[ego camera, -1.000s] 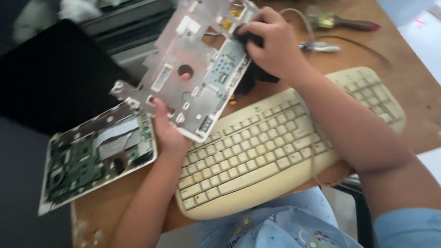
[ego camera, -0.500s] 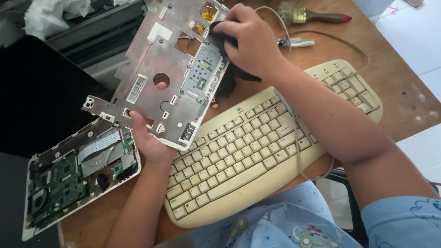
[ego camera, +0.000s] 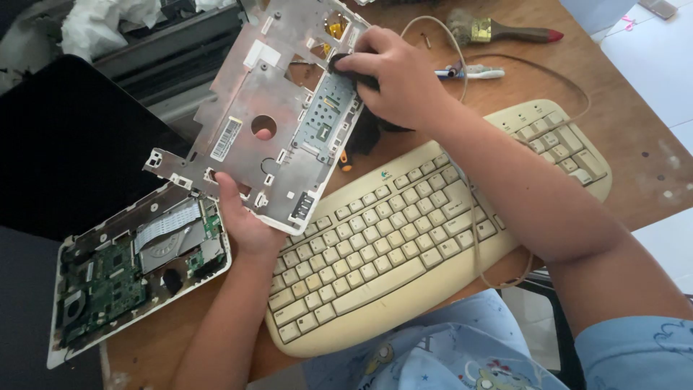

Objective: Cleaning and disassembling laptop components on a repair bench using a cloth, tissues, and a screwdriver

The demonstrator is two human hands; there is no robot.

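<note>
My left hand [ego camera: 242,217] grips the lower edge of a grey metal laptop frame panel [ego camera: 267,101], holding it tilted above the table. One fingertip shows through the panel's round hole. My right hand [ego camera: 397,76] presses a small black object [ego camera: 346,65], which looks like a cloth or brush head, against the panel's upper right part by the touchpad board. Below the panel lies a cream keyboard [ego camera: 411,231].
An opened white laptop base with a green circuit board [ego camera: 130,267] lies at the lower left. A black laptop lid [ego camera: 65,144] is at the left. A paintbrush [ego camera: 498,30] and a pen [ego camera: 473,72] rest on the wooden table [ego camera: 628,137].
The view has shifted, so everything sits lower and further left in frame. Both hands keep their hold on the panel; the right hand stays pressed on its upper right part.
</note>
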